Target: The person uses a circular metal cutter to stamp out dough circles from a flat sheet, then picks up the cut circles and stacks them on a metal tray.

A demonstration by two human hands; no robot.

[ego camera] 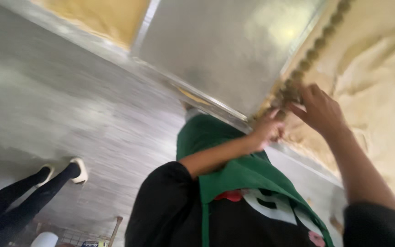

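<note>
Both our hands are up at the edge of the steel bench [225,50], where a row of small dark-green balls [314,50] runs along the rim beside a wide sheet of pale dough [380,68]. Right hand [320,110]: fingers curled together over the near end of the row, tips on a ball, prob pinching one; blur, so can't tell for sure. Left hand [267,130]: loosely closed just below, w/ something small at the fingertips; can't tell if gripped.

Handling, our guess: balls look light, soft, easily squashed, maybe a bit sticky. Take each w/ fingertips from the sides, gentle pinch, no squeeze. Dough sheet looks floppy and would tear if dragged.

Green apron [248,176] over black top below. Another person's legs [33,187] on the floor [69,114], well apart.
</note>
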